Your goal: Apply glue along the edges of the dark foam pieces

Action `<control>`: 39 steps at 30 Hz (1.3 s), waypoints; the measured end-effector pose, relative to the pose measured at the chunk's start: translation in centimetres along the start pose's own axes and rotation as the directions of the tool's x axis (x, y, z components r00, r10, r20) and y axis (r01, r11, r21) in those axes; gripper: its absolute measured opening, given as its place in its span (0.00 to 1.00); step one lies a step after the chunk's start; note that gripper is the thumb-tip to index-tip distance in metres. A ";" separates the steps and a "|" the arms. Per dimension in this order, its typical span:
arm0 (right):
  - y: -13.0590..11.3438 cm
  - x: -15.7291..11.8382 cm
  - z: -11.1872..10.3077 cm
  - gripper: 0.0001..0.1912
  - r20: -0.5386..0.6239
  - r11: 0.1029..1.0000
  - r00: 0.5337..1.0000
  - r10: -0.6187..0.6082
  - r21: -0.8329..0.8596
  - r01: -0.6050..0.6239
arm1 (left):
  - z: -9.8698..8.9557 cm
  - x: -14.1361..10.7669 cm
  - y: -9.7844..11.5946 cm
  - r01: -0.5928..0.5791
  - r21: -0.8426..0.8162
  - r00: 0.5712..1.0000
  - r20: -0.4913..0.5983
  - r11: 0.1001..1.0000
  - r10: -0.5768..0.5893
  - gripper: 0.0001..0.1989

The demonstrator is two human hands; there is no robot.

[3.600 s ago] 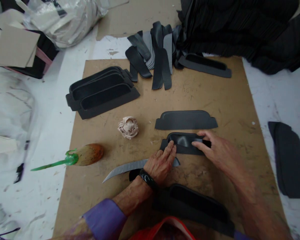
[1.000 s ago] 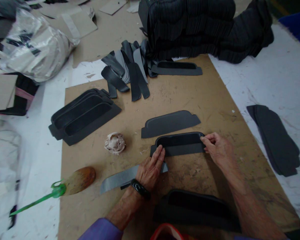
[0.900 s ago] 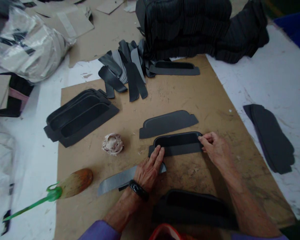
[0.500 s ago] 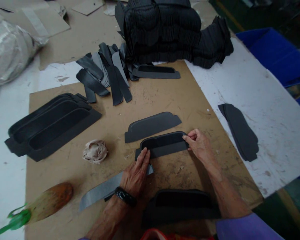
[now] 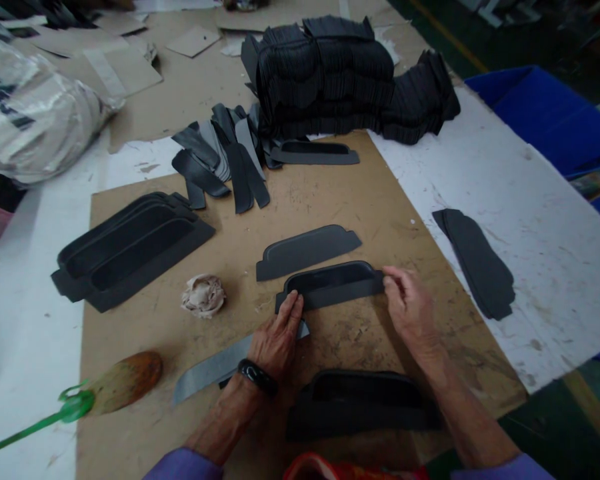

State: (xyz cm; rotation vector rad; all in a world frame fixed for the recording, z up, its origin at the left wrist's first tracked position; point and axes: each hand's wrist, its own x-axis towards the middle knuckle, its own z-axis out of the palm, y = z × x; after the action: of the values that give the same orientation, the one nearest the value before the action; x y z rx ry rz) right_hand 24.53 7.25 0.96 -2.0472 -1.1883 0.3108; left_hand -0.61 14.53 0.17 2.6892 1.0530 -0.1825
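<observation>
A black leather-like panel (image 5: 340, 293) with a raised curved edge lies tilted on brown cardboard. Stretched fingers of my left hand (image 5: 275, 340) press flat on its left end. At the opposite end, my right hand (image 5: 410, 307) pinches the panel's right tip between thumb and fingers. Just behind it is a flat dark grey panel (image 5: 310, 252) of similar outline. Partly under my left wrist lies a grey strip (image 5: 213, 367). Closer to me rests another black panel (image 5: 360, 407), dim in shadow.
Stacked black panels (image 5: 135, 250) lie left, by a crumpled beige ball (image 5: 203, 295) and a brown-stained bottle (image 5: 127, 381) with a green nozzle. Loose strips (image 5: 220, 157) and a large black stack (image 5: 325, 80) stand behind. Grey pieces (image 5: 475, 263) lie right, near a blue bin (image 5: 545, 120).
The whole view has shifted slightly. My right fingers have slid outward from the panel's upper right corner to its right tip. My left hand stays on the left end.
</observation>
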 end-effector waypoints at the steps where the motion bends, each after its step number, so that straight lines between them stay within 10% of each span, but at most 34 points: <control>1: -0.4 -0.6 0.3 0.15 0.088 0.978 0.982 -0.168 -0.113 0.177 | -0.1 0.0 0.1 0.002 0.000 1.000 0.005 1.000 -0.002 0.33; 6: -0.5 -2.5 2.2 0.25 0.411 0.738 0.822 -0.394 -0.392 0.550 | -0.3 -0.1 0.0 -0.023 0.021 0.999 0.032 1.000 0.023 0.32; 25: 0.6 -2.8 2.8 0.26 0.383 0.744 0.836 -0.392 -0.403 0.533 | -1.4 -2.8 -1.6 0.067 -0.147 0.996 -0.041 0.987 -0.074 0.31; 39: 0.3 -1.6 2.1 0.20 0.359 0.797 0.864 -0.354 -0.367 0.479 | 0.0 2.6 0.0 0.035 0.036 0.996 -0.088 0.999 -0.032 0.27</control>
State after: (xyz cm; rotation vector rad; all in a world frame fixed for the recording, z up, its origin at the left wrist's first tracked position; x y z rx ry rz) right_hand 22.73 6.88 -0.98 -2.0737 -2.0062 0.1031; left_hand 1.26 16.24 -0.32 2.7367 1.1318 -0.0923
